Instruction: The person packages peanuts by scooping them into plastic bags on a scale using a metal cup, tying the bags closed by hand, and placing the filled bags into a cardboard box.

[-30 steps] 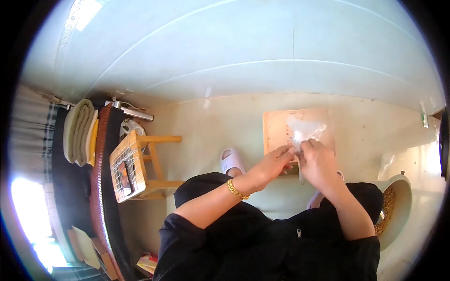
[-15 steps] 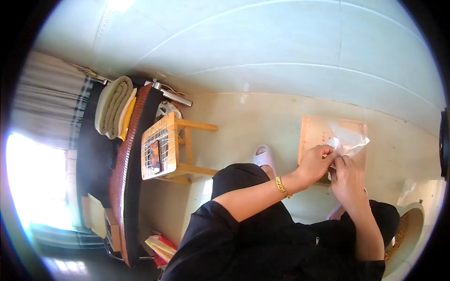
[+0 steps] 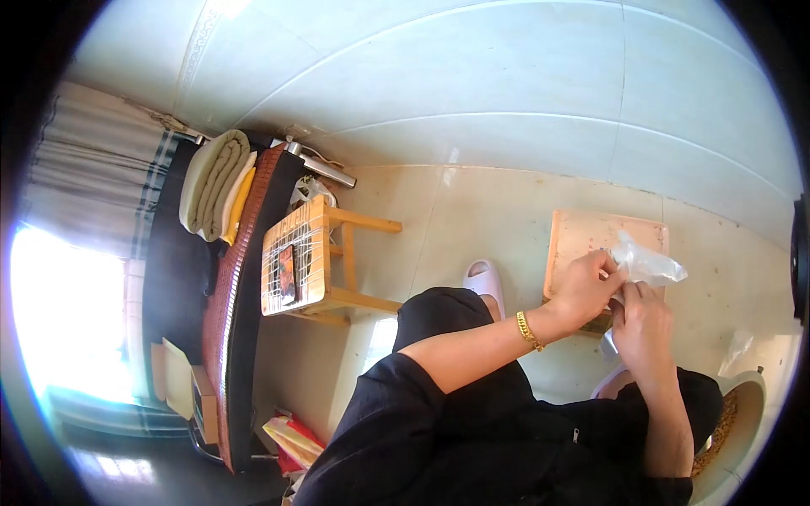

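A clear plastic bag (image 3: 648,263) is pinched between my two hands, over the right part of a low, pale orange stool or board (image 3: 582,232). My left hand (image 3: 588,291), with a gold bracelet (image 3: 529,331) at the wrist, has its fingers closed at the bag's lower left edge. Right beside it, my right hand (image 3: 643,325) is closed on the same gathered part, its fingertips nearly touching the left ones. Something pale shows under my right hand; what it is I cannot make out.
A wooden stool (image 3: 295,261) with a phone-like dark object (image 3: 288,274) stands at the left, beside a bed edge with a rolled quilt (image 3: 216,185). At the lower right is a large bowl of grain (image 3: 720,430). A pink slipper (image 3: 483,280) is on the floor.
The view has swung left, so the stool, hands and board appear farther right. The bag has shifted and hangs more to the right of my fingers. Both hands still grip it.
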The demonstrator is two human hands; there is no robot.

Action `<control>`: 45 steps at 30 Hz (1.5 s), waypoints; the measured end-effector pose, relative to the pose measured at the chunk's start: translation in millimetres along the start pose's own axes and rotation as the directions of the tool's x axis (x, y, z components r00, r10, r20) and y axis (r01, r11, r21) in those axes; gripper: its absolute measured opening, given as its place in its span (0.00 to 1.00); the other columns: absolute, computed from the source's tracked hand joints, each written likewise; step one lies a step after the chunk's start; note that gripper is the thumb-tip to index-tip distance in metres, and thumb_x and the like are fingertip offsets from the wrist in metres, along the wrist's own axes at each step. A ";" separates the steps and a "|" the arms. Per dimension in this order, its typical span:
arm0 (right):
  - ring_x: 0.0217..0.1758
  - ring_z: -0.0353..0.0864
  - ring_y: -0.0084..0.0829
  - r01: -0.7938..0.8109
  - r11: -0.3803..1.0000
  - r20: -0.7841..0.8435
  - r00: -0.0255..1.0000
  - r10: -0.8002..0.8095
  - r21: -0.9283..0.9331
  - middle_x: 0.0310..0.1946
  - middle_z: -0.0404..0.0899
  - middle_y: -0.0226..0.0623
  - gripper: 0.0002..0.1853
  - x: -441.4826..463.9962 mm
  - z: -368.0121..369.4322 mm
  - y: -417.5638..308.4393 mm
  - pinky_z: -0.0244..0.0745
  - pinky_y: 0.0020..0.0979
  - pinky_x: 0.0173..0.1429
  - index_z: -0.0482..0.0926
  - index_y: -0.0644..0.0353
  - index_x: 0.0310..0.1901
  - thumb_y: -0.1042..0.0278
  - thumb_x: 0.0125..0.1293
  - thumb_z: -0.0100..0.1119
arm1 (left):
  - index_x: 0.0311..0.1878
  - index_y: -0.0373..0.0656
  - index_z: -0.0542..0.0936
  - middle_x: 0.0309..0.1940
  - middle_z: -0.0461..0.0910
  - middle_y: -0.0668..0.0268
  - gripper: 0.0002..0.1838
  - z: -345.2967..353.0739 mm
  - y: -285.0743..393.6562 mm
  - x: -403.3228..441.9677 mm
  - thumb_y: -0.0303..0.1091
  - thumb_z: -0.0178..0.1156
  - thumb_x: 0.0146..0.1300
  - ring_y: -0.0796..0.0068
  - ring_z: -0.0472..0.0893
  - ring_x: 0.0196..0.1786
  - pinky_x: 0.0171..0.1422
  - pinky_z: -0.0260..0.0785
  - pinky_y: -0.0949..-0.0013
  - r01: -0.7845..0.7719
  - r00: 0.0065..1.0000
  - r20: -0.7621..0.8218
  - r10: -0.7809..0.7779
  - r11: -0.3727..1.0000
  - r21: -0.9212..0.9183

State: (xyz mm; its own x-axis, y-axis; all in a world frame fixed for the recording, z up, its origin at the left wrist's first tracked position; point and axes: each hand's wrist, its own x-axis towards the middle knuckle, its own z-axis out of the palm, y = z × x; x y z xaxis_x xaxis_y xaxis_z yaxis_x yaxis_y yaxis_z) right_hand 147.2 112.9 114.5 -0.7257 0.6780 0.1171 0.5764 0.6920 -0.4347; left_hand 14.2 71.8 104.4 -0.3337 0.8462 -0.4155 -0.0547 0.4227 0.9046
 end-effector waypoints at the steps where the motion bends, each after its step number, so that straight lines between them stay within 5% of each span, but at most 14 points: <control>1: 0.36 0.77 0.46 -0.001 1.000 0.001 1.000 0.001 0.000 0.32 0.77 0.44 0.08 0.3 -0.1 0.7 0.72 0.43 0.38 0.76 0.64 0.36 0.76 0.53 0.60 | 0.34 0.35 0.74 0.26 0.76 0.65 0.10 0.2 -3.2 1.9 0.33 0.60 0.63 0.79 0.76 0.29 0.31 0.72 0.74 -0.039 0.999 -0.017 0.039 0.999 -0.003; 12: 0.33 0.78 0.47 0.010 0.979 -0.236 0.971 0.039 0.203 0.29 0.77 0.44 0.02 4.9 -3.0 -5.7 0.73 0.42 0.35 0.76 0.63 0.34 0.77 0.59 0.56 | 0.35 0.35 0.73 0.29 0.76 0.64 0.11 -1.5 -5.7 2.6 0.35 0.59 0.65 0.80 0.76 0.30 0.33 0.73 0.74 -0.133 0.991 -0.014 0.133 0.988 -0.077; 15: 0.32 0.78 0.49 -0.015 0.983 -0.241 0.969 0.060 0.185 0.30 0.77 0.46 0.03 4.4 -2.2 -2.5 0.72 0.40 0.35 0.76 0.62 0.33 0.80 0.59 0.55 | 0.36 0.36 0.73 0.29 0.76 0.66 0.10 -0.8 0.7 -1.1 0.34 0.57 0.66 0.80 0.76 0.31 0.35 0.73 0.74 -0.081 0.996 0.007 0.084 0.983 -0.166; 20: 0.32 0.78 0.48 -0.035 0.993 -0.221 0.973 0.059 0.114 0.28 0.77 0.44 0.01 4.9 -7.0 -2.3 0.73 0.42 0.35 0.74 0.63 0.32 0.77 0.59 0.56 | 0.37 0.36 0.73 0.30 0.76 0.67 0.09 0.3 -2.0 -0.2 0.34 0.55 0.67 0.81 0.76 0.32 0.36 0.71 0.75 -0.190 0.982 0.001 0.190 0.981 -0.026; 26: 0.32 0.78 0.47 -0.055 0.994 -0.216 0.974 0.075 0.098 0.28 0.77 0.43 0.02 4.3 -9.1 -0.6 0.72 0.42 0.33 0.73 0.62 0.32 0.77 0.58 0.56 | 0.39 0.36 0.74 0.30 0.77 0.67 0.09 0.5 1.3 -1.2 0.33 0.56 0.67 0.80 0.76 0.32 0.37 0.71 0.75 -0.100 0.993 0.046 0.108 0.984 -0.149; 36: 0.30 0.78 0.44 -0.063 0.988 -0.227 0.969 0.094 0.138 0.25 0.76 0.42 0.04 3.0 -12.3 4.1 0.72 0.39 0.32 0.73 0.60 0.30 0.77 0.56 0.59 | 0.39 0.36 0.74 0.30 0.77 0.65 0.07 5.8 -4.3 3.0 0.30 0.57 0.65 0.80 0.77 0.33 0.39 0.72 0.74 -0.121 0.990 0.070 0.125 0.991 -0.050; 39: 0.23 0.76 0.32 -0.174 0.887 -0.129 0.960 0.250 0.428 0.17 0.71 0.37 0.06 4.7 -11.3 12.6 0.71 0.32 0.29 0.71 0.61 0.28 0.78 0.56 0.59 | 0.40 0.37 0.73 0.30 0.76 0.66 0.08 -0.7 -5.1 0.5 0.33 0.55 0.67 0.80 0.77 0.33 0.39 0.72 0.74 -0.073 0.995 0.060 0.084 0.984 -0.163; 40: 0.22 0.74 0.27 -0.217 0.811 -0.099 0.943 0.318 0.544 0.15 0.69 0.34 0.08 7.3 -14.6 11.9 0.70 0.30 0.28 0.69 0.61 0.26 0.78 0.57 0.59 | 0.40 0.37 0.73 0.29 0.76 0.66 0.08 -4.1 1.8 -1.2 0.34 0.54 0.68 0.79 0.77 0.33 0.39 0.72 0.74 -0.070 0.997 0.012 0.070 0.997 -0.029; 41: 0.22 0.74 0.27 -0.247 0.821 -0.110 0.931 0.349 0.514 0.15 0.69 0.34 0.08 9.8 -18.0 14.6 0.70 0.30 0.28 0.69 0.61 0.26 0.78 0.57 0.59 | 0.39 0.38 0.73 0.29 0.76 0.67 0.09 -9.9 -5.9 4.8 0.34 0.54 0.68 0.80 0.77 0.33 0.39 0.72 0.74 -0.081 0.995 0.043 0.085 0.993 -0.089; 43: 0.23 0.71 0.19 -0.302 0.331 0.093 0.847 0.523 0.894 0.17 0.69 0.29 0.09 13.1 -25.1 21.0 0.69 0.25 0.29 0.69 0.60 0.27 0.75 0.62 0.58 | 0.37 0.38 0.73 0.27 0.75 0.67 0.10 -14.2 -2.7 1.8 0.36 0.55 0.68 0.80 0.76 0.31 0.37 0.71 0.75 -0.088 0.996 -0.031 0.085 0.989 -0.119; 45: 0.23 0.71 0.19 -0.244 0.263 0.046 0.808 0.588 0.934 0.20 0.71 0.29 0.08 13.7 -29.1 30.9 0.69 0.24 0.30 0.69 0.60 0.28 0.75 0.64 0.56 | 0.36 0.37 0.73 0.26 0.75 0.67 0.11 -22.5 -6.8 2.7 0.37 0.56 0.67 0.79 0.76 0.29 0.36 0.70 0.75 -0.091 0.995 -0.054 0.086 0.991 -0.101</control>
State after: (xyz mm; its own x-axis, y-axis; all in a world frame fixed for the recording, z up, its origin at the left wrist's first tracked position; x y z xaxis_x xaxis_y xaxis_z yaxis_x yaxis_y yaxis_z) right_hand 166.0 150.8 128.7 -0.2649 0.9429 -0.2018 -0.0223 -0.2152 -0.9763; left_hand -7.5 63.9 99.2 -0.3876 0.8604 -0.3309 -0.1193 0.3091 0.9435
